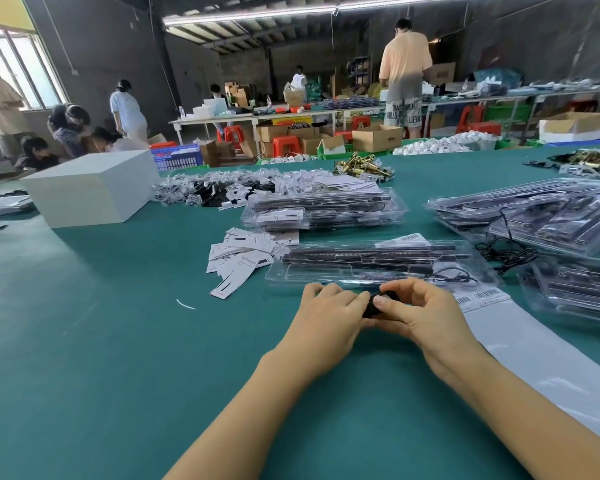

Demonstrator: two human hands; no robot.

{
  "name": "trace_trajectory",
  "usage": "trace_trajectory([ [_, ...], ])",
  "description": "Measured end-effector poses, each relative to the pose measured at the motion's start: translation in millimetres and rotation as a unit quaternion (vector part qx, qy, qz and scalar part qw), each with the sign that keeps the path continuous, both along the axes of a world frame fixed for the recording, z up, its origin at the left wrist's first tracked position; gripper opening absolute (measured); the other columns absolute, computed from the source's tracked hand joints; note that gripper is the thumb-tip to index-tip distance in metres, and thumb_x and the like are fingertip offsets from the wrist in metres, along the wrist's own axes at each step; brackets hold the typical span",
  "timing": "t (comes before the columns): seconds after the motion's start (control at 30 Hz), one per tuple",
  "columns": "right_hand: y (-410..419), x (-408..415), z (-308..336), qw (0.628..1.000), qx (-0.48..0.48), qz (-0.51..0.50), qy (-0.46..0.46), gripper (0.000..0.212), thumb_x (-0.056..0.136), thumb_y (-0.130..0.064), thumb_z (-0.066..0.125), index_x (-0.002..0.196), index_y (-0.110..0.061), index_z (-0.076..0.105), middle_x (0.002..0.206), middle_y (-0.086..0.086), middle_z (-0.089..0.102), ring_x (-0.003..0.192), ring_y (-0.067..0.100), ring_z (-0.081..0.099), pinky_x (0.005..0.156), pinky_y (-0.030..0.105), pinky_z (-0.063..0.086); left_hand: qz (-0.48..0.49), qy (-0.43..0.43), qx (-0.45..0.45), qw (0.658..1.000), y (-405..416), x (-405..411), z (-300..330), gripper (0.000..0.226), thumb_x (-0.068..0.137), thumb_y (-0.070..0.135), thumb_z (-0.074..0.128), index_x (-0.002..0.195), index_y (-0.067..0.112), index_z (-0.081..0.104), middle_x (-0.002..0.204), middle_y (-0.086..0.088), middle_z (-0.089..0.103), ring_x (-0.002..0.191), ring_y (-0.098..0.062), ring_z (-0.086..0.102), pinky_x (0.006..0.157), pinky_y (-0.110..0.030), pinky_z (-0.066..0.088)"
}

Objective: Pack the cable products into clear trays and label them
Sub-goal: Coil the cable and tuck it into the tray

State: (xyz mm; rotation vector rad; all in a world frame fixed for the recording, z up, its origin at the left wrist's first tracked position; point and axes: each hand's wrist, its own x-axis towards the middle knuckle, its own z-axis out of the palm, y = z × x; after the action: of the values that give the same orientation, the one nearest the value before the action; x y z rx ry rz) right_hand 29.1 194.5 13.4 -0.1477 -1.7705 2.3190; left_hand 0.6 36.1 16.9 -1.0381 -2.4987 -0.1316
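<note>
Your left hand (329,310) and right hand (418,308) meet over the green felt-covered desk (118,341), fingers of both curled around a small black cable part (373,304) pinched between them. Just beyond your hands lies the long clear plastic tray (329,271), already holding black bars and a coiled cable. Left of that tray sits a loose heap of white paper cards (243,254). Right of it, a white sheet of barcode labels (482,296) lies flat. Behind the tray rests a stack of filled clear trays (323,209).
</note>
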Motion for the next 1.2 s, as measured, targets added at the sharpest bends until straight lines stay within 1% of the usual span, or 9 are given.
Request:
trace_trajectory([
  [0.27, -3.8, 6.9, 8.6, 0.999, 0.038, -0.016, 0.018, 0.016, 0.074, 0.006, 0.075, 0.083, -0.002, 0.065, 0.081, 0.017, 0.065, 0.066, 0.032, 0.071, 0.059, 0.030, 0.058, -0.007, -0.043, 0.104, 0.994, -5.0, 0.5, 4.9, 0.027, 0.099, 0.036, 0.045, 0.120, 0.026, 0.061, 0.106, 0.017, 0.065, 0.112, -0.018, 0.039, 0.090, -0.034, 0.019],
  [0.43, -5.5, 10.4, 13.2, 0.990, 0.123, -0.024, 0.069, 0.014, 0.079, -0.003, 0.074, 0.086, -0.010, 0.064, 0.085, 0.014, 0.066, 0.066, 0.027, 0.072, 0.061, 0.026, 0.058, -0.011, -0.031, 0.147, 0.989, 0.2, 5.2, 7.2, 0.023, 0.095, 0.027, 0.052, 0.104, 0.015, 0.069, 0.088, 0.008, 0.067, 0.102, -0.025, 0.044, 0.083, -0.034, 0.022],
  [0.53, -8.2, 11.1, 16.0, 0.988, 0.114, -0.010, 0.106, 0.015, 0.086, -0.007, 0.067, 0.098, -0.015, 0.062, 0.088, 0.007, 0.069, 0.072, 0.026, 0.072, 0.064, 0.025, 0.057, -0.028, -0.136, 0.245, 0.960, -5.5, 0.9, 11.7, 0.019, 0.095, 0.021, 0.055, 0.088, 0.009, 0.068, 0.068, 0.010, 0.056, 0.090, -0.017, 0.039, 0.082, -0.032, 0.032],
  [0.6, -9.9, 9.6, 17.1, 0.991, 0.085, 0.000, 0.103, 0.015, 0.092, -0.012, 0.059, 0.106, -0.016, 0.057, 0.098, 0.005, 0.065, 0.074, 0.027, 0.072, 0.065, 0.025, 0.057, -0.033, -0.239, 0.352, 0.904, -13.5, -2.8, 18.5, 0.021, 0.094, 0.019, 0.058, 0.081, 0.006, 0.068, 0.063, 0.006, 0.053, 0.080, -0.010, 0.043, 0.073, -0.020, 0.035],
  [0.67, -10.2, 8.7, 16.1, 0.993, 0.083, 0.006, 0.084, 0.011, 0.096, -0.013, 0.053, 0.106, -0.015, 0.056, 0.106, 0.005, 0.062, 0.074, 0.027, 0.072, 0.065, 0.027, 0.057, -0.029, -0.317, 0.492, 0.811, -21.5, -5.6, 24.1, 0.020, 0.094, 0.015, 0.058, 0.080, 0.009, 0.071, 0.068, 0.007, 0.061, 0.069, -0.003, 0.050, 0.067, -0.013, 0.038],
  [0.8, -11.7, 9.1, 6.3, 0.965, 0.252, 0.005, 0.076, 0.015, 0.097, -0.009, 0.051, 0.100, -0.020, 0.060, 0.098, 0.003, 0.064, 0.072, 0.012, 0.070, 0.067, 0.031, 0.056, 0.024, -0.396, 0.657, 0.642, -35.2, -17.1, 24.0, 0.019, 0.095, 0.015, 0.055, 0.084, 0.017, 0.071, 0.076, 0.011, 0.070, 0.069, -0.002, 0.051, 0.068, -0.024, 0.033],
  [0.9, -25.2, 6.8, 0.2, 0.934, 0.345, 0.021, 0.092, 0.021, 0.095, -0.011, 0.055, 0.099, -0.031, 0.060, 0.081, -0.008, 0.062, 0.059, -0.001, 0.062, 0.055, 0.014, 0.043, 0.032, -0.436, 0.714, 0.546, -41.0, -23.3, 23.6, 0.016, 0.095, 0.015, 0.054, 0.088, 0.014, 0.068, 0.072, 0.009, 0.071, 0.068, -0.005, 0.047, 0.061, -0.022, 0.030],
  [1.07, -55.2, -9.6, -2.5, 0.899, 0.420, 0.068, 0.108, 0.022, 0.098, -0.021, 0.051, 0.118, -0.023, 0.061, 0.112, -0.015, 0.057, 0.062, 0.010, 0.064, 0.071, 0.017, 0.049, 0.014, -0.493, 0.733, 0.469, -41.2, -23.6, 22.9, 0.016, 0.096, 0.018, 0.051, 0.095, 0.016, 0.067, 0.073, 0.009, 0.071, 0.072, -0.004, 0.054, 0.063, -0.021, 0.033],
  [1.2, -71.4, -24.6, -1.5, 0.886, 0.442, 0.051, 0.129, 0.016, 0.096, -0.021, 0.053, 0.108, -0.020, 0.064, 0.094, -0.015, 0.058, 0.073, 0.008, 0.057, 0.076, 0.025, 0.047, 0.001, -0.525, 0.750, 0.402, -44.3, -26.3, 22.4, 0.014, 0.095, 0.022, 0.051, 0.097, 0.019, 0.065, 0.075, 0.011, 0.070, 0.068, -0.002, 0.066, 0.066, -0.025, 0.039],
])
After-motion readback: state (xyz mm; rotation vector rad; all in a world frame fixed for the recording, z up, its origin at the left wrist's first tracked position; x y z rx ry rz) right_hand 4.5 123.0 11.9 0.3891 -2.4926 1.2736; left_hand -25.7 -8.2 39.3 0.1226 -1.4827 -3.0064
